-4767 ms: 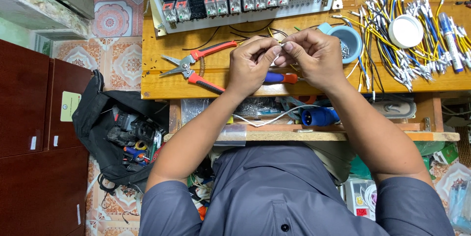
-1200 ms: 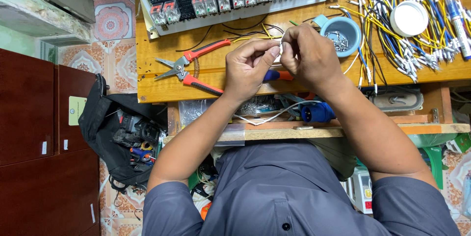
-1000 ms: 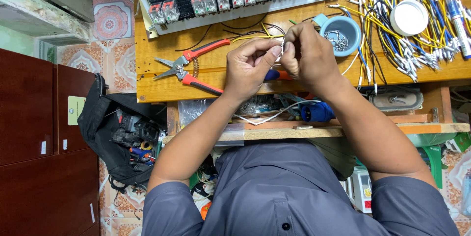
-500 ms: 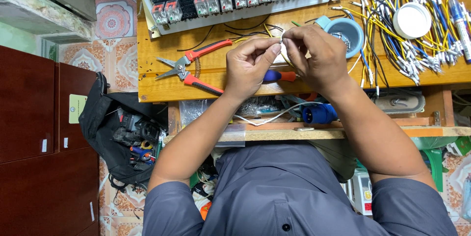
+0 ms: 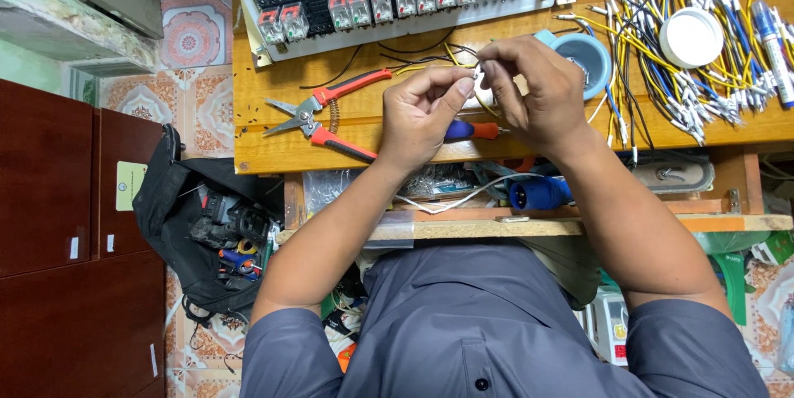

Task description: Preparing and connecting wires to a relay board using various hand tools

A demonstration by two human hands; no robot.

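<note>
Red-handled snips (image 5: 327, 115) lie on the wooden tabletop (image 5: 273, 150). Behind them is a panel with rows of little relays (image 5: 364, 1). A white lid (image 5: 691, 36) sits on a pile of coloured wires (image 5: 662, 75). A black tool bag (image 5: 207, 224) lies open on the tiled floor (image 5: 194, 34).

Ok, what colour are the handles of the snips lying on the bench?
Red with black trim: the snips lie left of the left hand, clearest in the head view.

Head camera, straight down, close over workbench (image 5: 273, 150)

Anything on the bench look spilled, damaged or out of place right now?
Nothing looks damaged. The wires lie in a loose tangled heap at the right, and the cutters lie open near the bench edge. Both hands pinch a small piece.
</note>
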